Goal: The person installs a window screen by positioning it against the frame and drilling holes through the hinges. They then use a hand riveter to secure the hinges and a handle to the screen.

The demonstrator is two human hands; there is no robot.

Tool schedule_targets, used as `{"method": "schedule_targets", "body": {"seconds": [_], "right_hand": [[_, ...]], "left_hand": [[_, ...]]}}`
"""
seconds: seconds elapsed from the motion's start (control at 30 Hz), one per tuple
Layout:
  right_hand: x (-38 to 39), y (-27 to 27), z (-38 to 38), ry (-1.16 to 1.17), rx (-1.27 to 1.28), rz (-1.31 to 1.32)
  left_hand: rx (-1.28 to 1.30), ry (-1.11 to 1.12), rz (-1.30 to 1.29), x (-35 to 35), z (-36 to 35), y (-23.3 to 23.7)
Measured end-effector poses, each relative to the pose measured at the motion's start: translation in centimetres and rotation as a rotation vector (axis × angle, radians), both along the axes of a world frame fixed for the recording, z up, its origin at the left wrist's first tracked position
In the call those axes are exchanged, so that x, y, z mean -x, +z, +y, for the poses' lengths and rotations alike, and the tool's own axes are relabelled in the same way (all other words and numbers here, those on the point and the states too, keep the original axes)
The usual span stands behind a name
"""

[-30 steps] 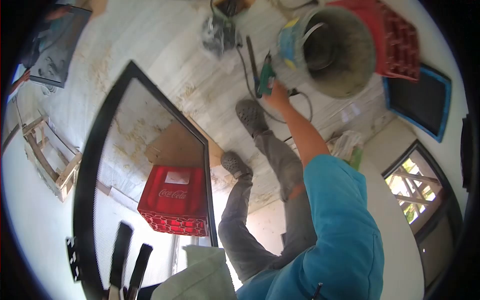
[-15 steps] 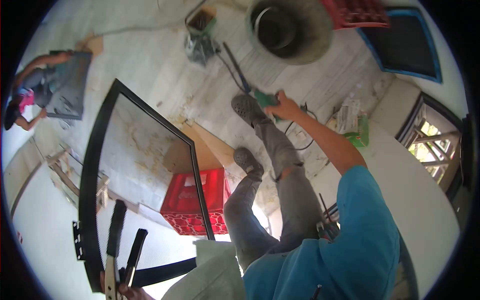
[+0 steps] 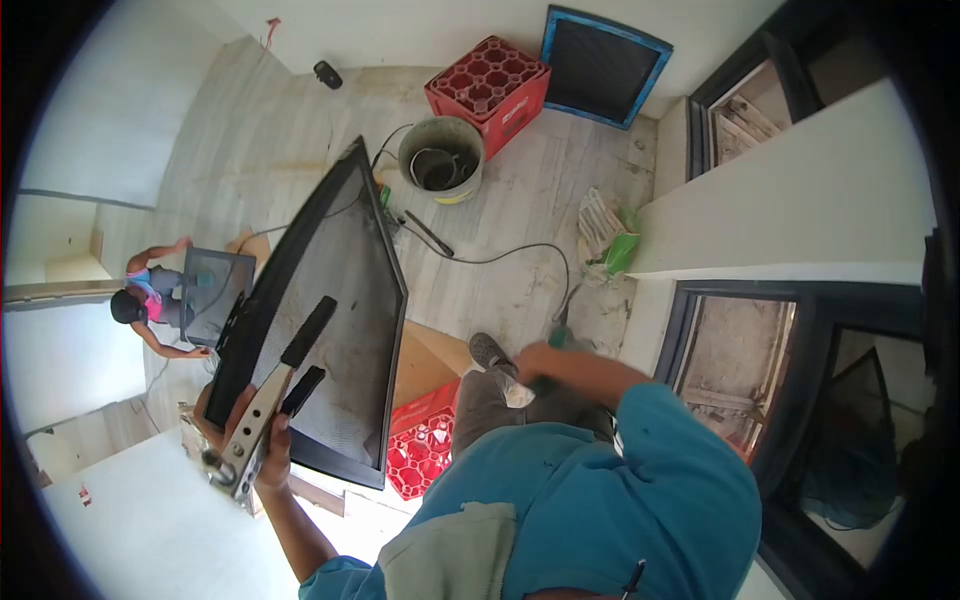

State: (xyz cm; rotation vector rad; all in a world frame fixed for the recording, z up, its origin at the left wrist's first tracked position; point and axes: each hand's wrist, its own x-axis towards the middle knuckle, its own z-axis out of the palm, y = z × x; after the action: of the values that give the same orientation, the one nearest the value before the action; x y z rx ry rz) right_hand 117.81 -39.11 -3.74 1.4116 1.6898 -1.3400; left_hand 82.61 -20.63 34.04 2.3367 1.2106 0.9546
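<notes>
My left hand [image 3: 272, 445] grips a silver riveter [image 3: 255, 425] with black handles, its fingers wrapped round the tool beside the lower corner of a black-framed mesh screen [image 3: 340, 300]. The screen stands tilted over the floor at my left. Close to my lap, my right hand [image 3: 540, 365] is closed round a green power tool [image 3: 560, 340], partly blurred. A black cord runs from this tool across the floor.
A bucket [image 3: 440, 160] and a red crate [image 3: 490, 95] stand ahead, beside a blue-edged panel [image 3: 605, 65]. Another red crate [image 3: 420, 450] is below the screen. A co-worker [image 3: 145, 300] holds a panel at left. Windows line the right.
My view has swung up and right. The green tool has come back toward my lap in my right hand. My left hand has risen into fuller view with the riveter and screen.
</notes>
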Motion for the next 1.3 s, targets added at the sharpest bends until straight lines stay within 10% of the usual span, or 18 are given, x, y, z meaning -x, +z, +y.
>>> {"method": "schedule_targets", "body": {"seconds": [0.17, 0.73, 0.83, 0.97, 1.3], "right_hand": [[5.2, 0.5, -12.2, 0.142, 0.044, 0.132], [-3.3, -1.8, -29.2, -0.696, -0.499, 0.230], [-7.0, 11.8, -22.5, -1.206, -0.915, 0.429], [-7.9, 28.9, -14.9, -0.856, -1.589, 0.369], [-9.2, 32.8, -14.7, -0.980, -1.814, 0.391]], "left_hand": [[0.000, -0.158, 0.084, -2.6, -0.4, 2.0], [0.655, -0.367, -0.226, -23.0, -15.3, -3.0], [0.686, -0.410, -0.263, -24.3, -16.1, -3.2], [0.576, -0.492, -0.245, -27.3, -17.8, -3.3], [0.272, -0.773, -0.148, -33.0, -19.0, 1.4]]}}
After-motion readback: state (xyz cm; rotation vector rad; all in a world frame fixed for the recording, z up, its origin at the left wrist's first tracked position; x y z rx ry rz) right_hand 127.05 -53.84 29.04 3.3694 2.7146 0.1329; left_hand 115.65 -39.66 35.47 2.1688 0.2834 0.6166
